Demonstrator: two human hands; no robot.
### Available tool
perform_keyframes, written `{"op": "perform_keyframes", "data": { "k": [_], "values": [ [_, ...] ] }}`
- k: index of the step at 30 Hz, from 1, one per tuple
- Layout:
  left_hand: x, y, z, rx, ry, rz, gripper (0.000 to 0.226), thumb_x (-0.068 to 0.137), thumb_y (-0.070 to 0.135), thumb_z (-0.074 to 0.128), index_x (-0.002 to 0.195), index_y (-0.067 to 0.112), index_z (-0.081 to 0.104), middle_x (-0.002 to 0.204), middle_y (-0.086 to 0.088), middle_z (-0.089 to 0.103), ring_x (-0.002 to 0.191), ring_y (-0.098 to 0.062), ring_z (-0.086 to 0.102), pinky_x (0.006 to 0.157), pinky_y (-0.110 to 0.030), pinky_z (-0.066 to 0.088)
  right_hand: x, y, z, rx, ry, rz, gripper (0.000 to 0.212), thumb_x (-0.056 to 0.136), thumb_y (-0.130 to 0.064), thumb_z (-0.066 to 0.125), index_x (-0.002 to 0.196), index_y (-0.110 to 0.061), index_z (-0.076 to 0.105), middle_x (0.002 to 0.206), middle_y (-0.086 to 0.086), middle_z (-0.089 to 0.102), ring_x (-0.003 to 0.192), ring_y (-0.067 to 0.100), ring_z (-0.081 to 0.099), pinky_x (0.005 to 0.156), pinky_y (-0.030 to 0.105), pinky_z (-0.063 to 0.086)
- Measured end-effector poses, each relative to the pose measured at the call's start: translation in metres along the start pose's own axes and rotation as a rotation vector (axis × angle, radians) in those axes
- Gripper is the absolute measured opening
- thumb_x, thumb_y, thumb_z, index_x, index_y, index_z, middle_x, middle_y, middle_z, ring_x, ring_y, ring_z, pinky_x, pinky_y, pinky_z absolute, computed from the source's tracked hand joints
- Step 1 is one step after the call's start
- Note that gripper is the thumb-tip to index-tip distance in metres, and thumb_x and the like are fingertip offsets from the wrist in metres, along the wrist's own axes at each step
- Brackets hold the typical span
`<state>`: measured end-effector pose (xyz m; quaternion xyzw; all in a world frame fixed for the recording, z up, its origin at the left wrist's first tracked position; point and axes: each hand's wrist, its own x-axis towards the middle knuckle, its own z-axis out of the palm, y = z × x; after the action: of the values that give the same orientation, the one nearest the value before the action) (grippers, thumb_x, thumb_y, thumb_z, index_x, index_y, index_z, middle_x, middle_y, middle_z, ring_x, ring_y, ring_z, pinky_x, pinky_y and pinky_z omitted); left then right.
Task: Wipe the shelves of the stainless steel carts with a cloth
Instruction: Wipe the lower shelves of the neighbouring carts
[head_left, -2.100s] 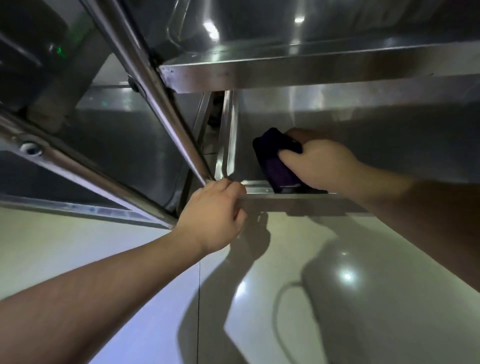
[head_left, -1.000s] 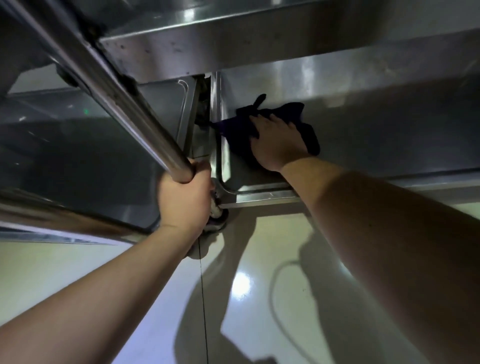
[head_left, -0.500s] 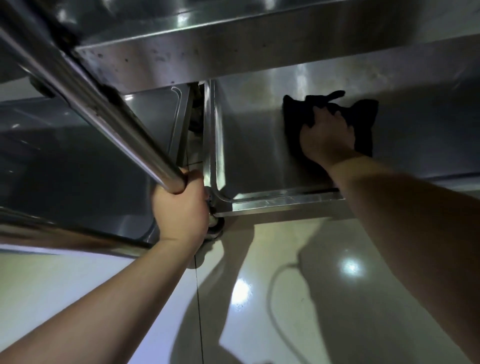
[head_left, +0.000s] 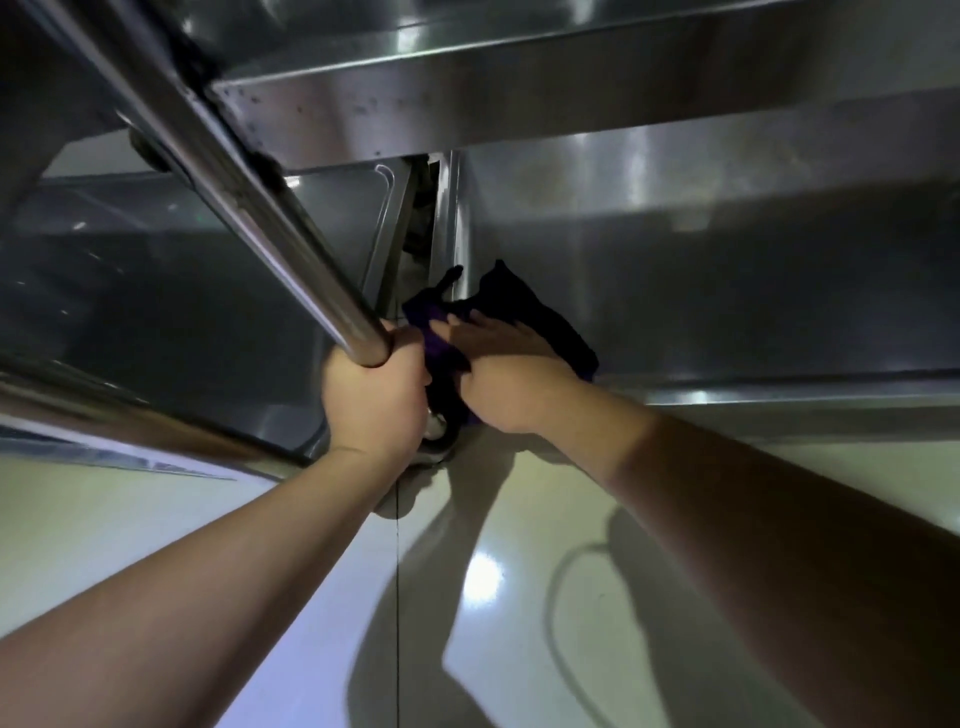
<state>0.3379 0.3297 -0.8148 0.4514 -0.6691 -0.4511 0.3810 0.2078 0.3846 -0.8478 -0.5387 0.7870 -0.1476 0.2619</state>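
Dark cloth (head_left: 524, 322) spread at the near left corner of the lower shelf (head_left: 727, 291), one edge riding up over the shelf's left rim beside the corner post. Pressed flat under the right hand (head_left: 506, 371), fingers (head_left: 467, 332) straight and laid on the fabric, not curled round it. Just to the left, almost touching, the left hand (head_left: 374, 395) clenched round the upright tube (head_left: 291, 239) of the cart, bracing it. Above both, the underside edge of the upper shelf (head_left: 467, 109), speckled with small dark spots. To the left, the shelf of a second cart (head_left: 156, 291), close alongside with a narrow gap between. Below, glossy pale floor (head_left: 260, 571) with arm shadows and light glare.

Step in hand, as judged: wiping the lower shelf, now at the corner end of a stroke. Next move likely calls for steady downward pressure and a sweep rightward along the steel, with care taken to keep the cloth from snagging in the gap by the post; much of the shelf to the right looks open to cover, though how clean it already is cannot be told.
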Motion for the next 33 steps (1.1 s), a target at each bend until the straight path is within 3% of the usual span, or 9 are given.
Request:
{"op": "perform_keyframes", "data": {
  "k": [3,6,10,15,19,22,25,28,33],
  "values": [
    [0.000,0.001,0.001,0.043,0.013,-0.004,0.023,0.080,0.020,0.060,0.067,0.002,0.065,0.057,-0.003,0.064,0.052,-0.006,0.059,0.050,-0.016,0.045,-0.040,0.023,0.001,-0.025,0.080,0.016,0.055,0.105,-0.042,0.037,0.160,-0.039,0.028,0.166,-0.016,0.029,0.155,0.011,0.021,0.125,0.036,0.015],
    [-0.001,0.006,0.002,0.073,0.022,-0.016,0.023,0.079,0.018,0.059,0.070,-0.002,0.065,0.056,0.000,0.063,0.052,-0.008,0.059,0.051,-0.019,0.046,-0.081,0.072,-0.017,-0.103,0.192,0.123,0.056,0.104,-0.036,0.043,0.159,-0.029,0.036,0.164,-0.008,0.038,0.152,0.017,0.031,0.124,0.035,0.023],
    [-0.005,0.010,0.004,0.071,0.034,-0.014,0.028,0.078,0.020,0.057,0.072,-0.006,0.065,0.056,-0.001,0.064,0.050,-0.006,0.059,0.050,-0.015,0.045,-0.138,0.179,-0.066,-0.038,0.282,0.388,0.071,0.092,-0.039,0.033,0.160,-0.019,0.035,0.165,0.004,0.035,0.153,0.027,0.030,0.125,0.040,0.023],
    [-0.006,0.012,0.008,0.045,0.066,-0.037,0.031,0.076,0.022,0.056,0.072,-0.008,0.062,0.055,-0.002,0.062,0.050,-0.008,0.057,0.050,-0.017,0.045,-0.153,0.235,-0.087,-0.024,0.375,0.695,0.060,0.104,-0.031,0.041,0.162,-0.024,0.028,0.169,0.003,0.027,0.155,0.027,0.023,0.125,0.048,0.023],
    [-0.006,0.009,0.010,0.028,0.090,-0.055,0.032,0.075,0.022,0.056,0.072,-0.009,0.057,0.059,-0.008,0.059,0.053,-0.013,0.056,0.051,-0.021,0.045,-0.123,0.176,-0.063,-0.066,0.319,0.587,0.062,0.104,-0.037,0.039,0.163,-0.026,0.024,0.171,-0.001,0.022,0.157,0.024,0.019,0.125,0.047,0.021],
    [-0.004,0.005,0.008,0.021,0.079,-0.066,0.026,0.074,0.022,0.057,0.067,-0.003,0.059,0.058,-0.008,0.060,0.055,-0.016,0.058,0.053,-0.025,0.046,-0.088,0.103,-0.038,-0.099,0.225,0.373,0.063,0.103,-0.037,0.040,0.163,-0.030,0.022,0.171,-0.006,0.019,0.157,0.020,0.016,0.124,0.044,0.021],
    [-0.003,0.004,0.007,0.044,0.077,-0.061,0.029,0.074,0.025,0.057,0.069,-0.003,0.060,0.063,-0.018,0.062,0.056,-0.015,0.057,0.052,-0.023,0.046,-0.056,0.055,-0.026,-0.081,0.081,0.172,0.063,0.105,-0.036,0.037,0.164,-0.033,0.016,0.172,-0.012,0.011,0.158,0.015,0.007,0.127,0.045,0.010],
    [-0.004,0.006,0.006,0.067,0.062,-0.042,0.032,0.073,0.025,0.055,0.071,-0.007,0.061,0.062,-0.015,0.064,0.053,-0.008,0.060,0.051,-0.016,0.046,-0.046,0.049,-0.025,-0.061,0.036,0.098,0.061,0.107,-0.038,0.035,0.165,-0.034,0.014,0.172,-0.014,0.010,0.158,0.013,0.004,0.128,0.043,0.004],
    [-0.004,0.004,0.004,0.070,0.053,-0.043,0.029,0.072,0.027,0.054,0.067,0.000,0.064,0.057,-0.003,0.067,0.053,-0.005,0.063,0.051,-0.011,0.044,-0.071,0.091,-0.034,-0.059,0.079,0.103,0.060,0.106,-0.039,0.035,0.163,-0.035,0.018,0.171,-0.015,0.017,0.157,0.011,0.009,0.128,0.040,0.008]
  ]
}}
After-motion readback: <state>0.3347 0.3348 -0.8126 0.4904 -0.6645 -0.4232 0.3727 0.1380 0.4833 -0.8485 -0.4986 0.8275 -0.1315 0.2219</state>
